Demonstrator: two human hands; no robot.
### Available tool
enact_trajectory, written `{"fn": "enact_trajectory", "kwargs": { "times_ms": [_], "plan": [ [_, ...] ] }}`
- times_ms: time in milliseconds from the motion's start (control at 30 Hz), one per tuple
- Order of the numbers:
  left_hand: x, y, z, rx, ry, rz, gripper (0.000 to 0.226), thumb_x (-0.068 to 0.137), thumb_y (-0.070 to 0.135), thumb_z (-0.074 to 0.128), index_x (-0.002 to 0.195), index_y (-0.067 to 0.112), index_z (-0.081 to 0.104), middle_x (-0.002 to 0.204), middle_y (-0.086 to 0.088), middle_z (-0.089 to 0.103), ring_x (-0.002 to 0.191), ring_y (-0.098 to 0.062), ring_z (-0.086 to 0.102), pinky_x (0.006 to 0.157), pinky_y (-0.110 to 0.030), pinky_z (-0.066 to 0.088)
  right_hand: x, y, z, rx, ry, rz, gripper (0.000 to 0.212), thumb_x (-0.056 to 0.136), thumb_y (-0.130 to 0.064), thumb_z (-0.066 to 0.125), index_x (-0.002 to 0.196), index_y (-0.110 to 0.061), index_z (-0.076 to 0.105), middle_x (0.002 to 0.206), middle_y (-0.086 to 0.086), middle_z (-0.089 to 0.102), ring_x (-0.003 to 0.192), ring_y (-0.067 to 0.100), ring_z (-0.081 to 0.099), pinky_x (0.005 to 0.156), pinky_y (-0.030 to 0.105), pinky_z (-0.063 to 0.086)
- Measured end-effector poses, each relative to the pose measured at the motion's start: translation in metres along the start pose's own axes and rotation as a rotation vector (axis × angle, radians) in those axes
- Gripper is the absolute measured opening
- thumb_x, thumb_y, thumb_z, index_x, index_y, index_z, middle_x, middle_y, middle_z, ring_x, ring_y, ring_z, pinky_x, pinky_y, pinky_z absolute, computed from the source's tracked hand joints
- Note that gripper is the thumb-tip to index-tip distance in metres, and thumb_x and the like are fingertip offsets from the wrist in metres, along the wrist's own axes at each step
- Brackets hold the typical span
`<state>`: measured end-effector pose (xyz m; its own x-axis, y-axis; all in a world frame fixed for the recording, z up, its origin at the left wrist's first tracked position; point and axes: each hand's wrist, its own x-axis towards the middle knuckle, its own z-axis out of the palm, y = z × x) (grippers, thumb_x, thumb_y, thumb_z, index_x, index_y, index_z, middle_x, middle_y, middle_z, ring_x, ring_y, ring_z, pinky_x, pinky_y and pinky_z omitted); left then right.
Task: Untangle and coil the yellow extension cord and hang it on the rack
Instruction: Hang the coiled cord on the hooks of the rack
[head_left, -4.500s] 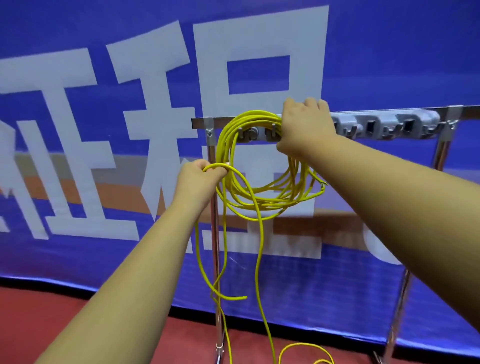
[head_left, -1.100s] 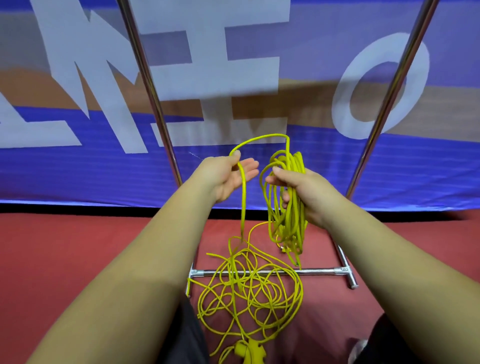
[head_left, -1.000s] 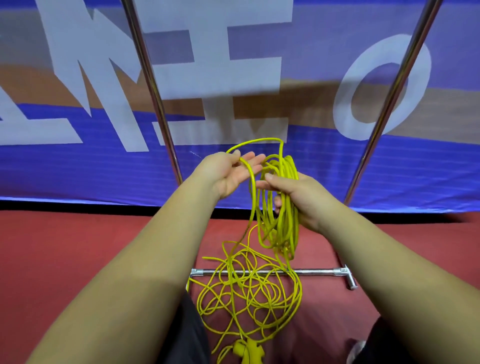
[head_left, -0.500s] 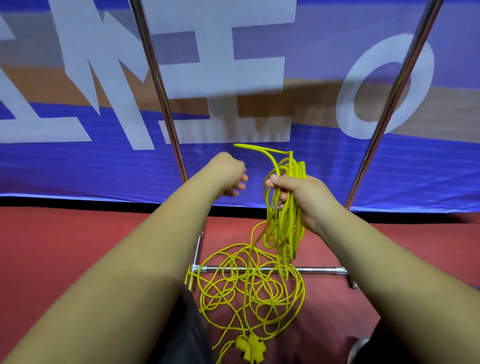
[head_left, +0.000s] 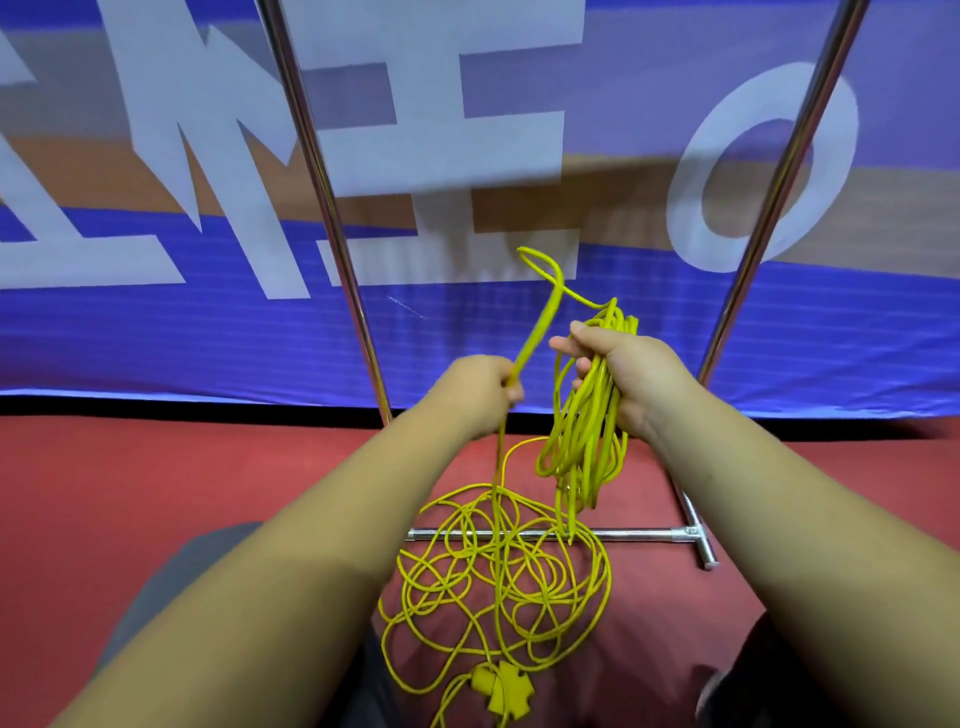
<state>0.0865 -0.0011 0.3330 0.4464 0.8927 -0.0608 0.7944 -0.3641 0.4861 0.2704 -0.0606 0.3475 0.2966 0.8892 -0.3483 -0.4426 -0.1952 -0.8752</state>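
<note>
Here, in the head view, there are two hands, one cord (head_left: 582, 441) and one rack, of which two upright poles (head_left: 332, 218) and one foot bar (head_left: 639, 533) show.

The right hand (head_left: 628, 374), above the bar, is curled round a bunch of cord loops. The loops hang from the fist toward the bar, and their lowest ends reach about to it.

The left hand (head_left: 480, 395), above the bar's left end, is closed on a single strand. That strand rises from the fist to a small bend higher than both hands, then runs across into the bunch in the right hand. Below the left hand it drops straight to one loose heap (head_left: 498, 577).

The heap lies on the red floor (head_left: 156, 493), overlapping the bar and spreading to its near side. One cross-shaped yellow socket (head_left: 501, 691) lies at the heap's near edge, on the side away from the bar.

One blue banner (head_left: 156, 338) stands behind the bar.
</note>
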Motion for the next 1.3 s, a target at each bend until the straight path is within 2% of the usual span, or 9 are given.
{"fn": "enact_trajectory", "kwargs": {
  "times_ms": [133, 200, 367, 600, 800, 933, 1100, 1200, 1300],
  "plan": [
    [0.010, -0.019, -0.039, 0.041, 0.418, -0.349, 0.038, 0.099, 0.002, 0.049, 0.135, -0.001, 0.040, 0.110, -0.021, 0.063, 0.098, -0.040, 0.063, 0.068, -0.041, 0.042, 0.008, 0.007, -0.013, -0.065, 0.094, 0.043, 0.010, 0.101, -0.019, 0.069, 0.109, -0.014, 0.065, 0.098, 0.007, 0.082, 0.049, 0.006, 0.063, 0.055, 0.029, 0.054],
    [0.011, -0.033, -0.051, 0.157, 0.435, -0.441, 0.038, 0.100, 0.002, 0.044, 0.138, 0.003, 0.039, 0.115, -0.022, 0.062, 0.104, -0.042, 0.063, 0.070, -0.044, 0.043, 0.010, 0.010, -0.020, -0.063, 0.136, 0.044, 0.008, 0.101, -0.018, 0.068, 0.106, -0.013, 0.065, 0.100, 0.009, 0.081, 0.048, 0.007, 0.062, 0.059, 0.032, 0.051],
    [0.010, -0.044, -0.061, 0.572, -0.179, -0.364, 0.033, 0.090, 0.008, 0.058, 0.117, 0.020, 0.071, 0.105, -0.003, 0.068, 0.086, -0.029, 0.059, 0.079, -0.039, 0.057, 0.013, 0.006, -0.033, -0.057, 0.217, 0.007, 0.006, 0.102, -0.018, 0.067, 0.099, -0.017, 0.062, 0.093, 0.003, 0.079, 0.047, 0.005, 0.060, 0.065, 0.033, 0.052],
    [-0.012, -0.013, -0.042, 0.189, -0.599, 0.218, 0.035, 0.103, 0.016, 0.061, 0.096, 0.047, 0.075, 0.110, 0.008, 0.074, 0.106, -0.015, 0.067, 0.100, -0.032, 0.048, 0.014, 0.003, -0.036, -0.129, 0.194, -0.059, 0.013, 0.094, -0.021, 0.078, 0.100, -0.011, 0.071, 0.084, 0.005, 0.079, 0.053, 0.010, 0.062, 0.064, 0.035, 0.052],
    [-0.009, 0.008, -0.048, -0.031, -0.385, 0.443, 0.027, 0.102, 0.016, 0.063, 0.113, 0.038, 0.073, 0.104, 0.016, 0.068, 0.102, -0.004, 0.062, 0.094, -0.019, 0.046, -0.002, 0.008, -0.026, -0.437, -0.089, 0.073, 0.016, 0.097, -0.019, 0.074, 0.109, -0.008, 0.075, 0.077, 0.005, 0.076, 0.057, 0.014, 0.069, 0.053, 0.028, 0.056],
    [-0.003, 0.001, -0.056, -0.084, -0.150, 0.373, 0.016, 0.090, 0.027, 0.080, 0.099, 0.031, 0.068, 0.093, 0.011, 0.065, 0.084, -0.003, 0.059, 0.079, -0.030, 0.049, -0.014, 0.008, -0.020, -0.506, -0.223, 0.107, 0.016, 0.097, -0.023, 0.076, 0.090, -0.008, 0.075, 0.071, 0.006, 0.069, 0.053, 0.017, 0.062, 0.052, 0.030, 0.054],
    [0.000, -0.003, -0.059, -0.098, -0.129, 0.419, 0.018, 0.078, 0.033, 0.089, 0.090, 0.036, 0.076, 0.099, 0.006, 0.067, 0.085, -0.009, 0.062, 0.078, -0.029, 0.051, -0.024, 0.006, -0.018, -0.583, -0.367, 0.146, 0.034, 0.097, -0.041, 0.074, 0.082, -0.010, 0.070, 0.072, 0.006, 0.066, 0.058, 0.019, 0.062, 0.057, 0.032, 0.055],
    [-0.003, 0.000, -0.057, -0.140, -0.050, 0.351, 0.035, 0.070, 0.036, 0.094, 0.096, 0.029, 0.073, 0.092, 0.008, 0.069, 0.076, -0.002, 0.061, 0.072, -0.020, 0.050, -0.029, 0.008, -0.016, -0.557, -0.449, 0.177, 0.033, 0.101, -0.040, 0.068, 0.093, -0.008, 0.071, 0.082, 0.010, 0.073, 0.066, 0.020, 0.069, 0.059, 0.031, 0.059],
    [-0.001, -0.008, -0.055, -0.049, -0.025, 0.271, 0.042, 0.067, 0.053, 0.092, 0.087, 0.026, 0.067, 0.080, 0.006, 0.069, 0.068, -0.005, 0.059, 0.067, -0.027, 0.051, -0.028, 0.010, -0.014, -0.535, -0.448, 0.211, 0.038, 0.099, -0.047, 0.069, 0.097, -0.009, 0.071, 0.084, 0.010, 0.071, 0.067, 0.022, 0.067, 0.062, 0.035, 0.058]
  ]
}}
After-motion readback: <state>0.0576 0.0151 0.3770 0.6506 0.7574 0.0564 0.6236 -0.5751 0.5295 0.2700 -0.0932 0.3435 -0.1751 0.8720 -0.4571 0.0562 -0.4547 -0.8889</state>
